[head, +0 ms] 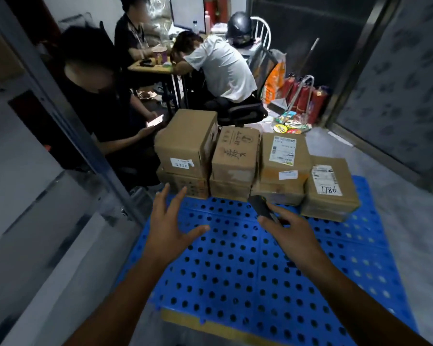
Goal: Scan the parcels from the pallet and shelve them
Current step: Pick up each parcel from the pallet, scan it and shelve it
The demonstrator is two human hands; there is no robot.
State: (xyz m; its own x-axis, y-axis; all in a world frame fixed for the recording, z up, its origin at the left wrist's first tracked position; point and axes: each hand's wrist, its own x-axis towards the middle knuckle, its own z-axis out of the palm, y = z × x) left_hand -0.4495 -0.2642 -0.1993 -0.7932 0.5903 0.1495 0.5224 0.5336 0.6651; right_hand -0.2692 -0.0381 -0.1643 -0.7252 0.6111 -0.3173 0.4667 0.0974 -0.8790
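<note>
Head view: the left hand is reaching out over the blue perforated pallet, fingers spread wide and holding nothing, its fingertips near the bottom carton of the left stack. The right hand is gripping a dark handheld device, probably the scanner, and aiming it toward the parcels. The parcels are sitting in a row along the pallet's far edge, mostly stacked two high, from the tall carton at left to the carton marked 98LL at right. Judgement: a pick-and-scan step is starting, with a full row left to do. The next move is calling for a label facing the device and a firm one-handed grip. All cartons are taped shut, so their contents are hidden.
</note>
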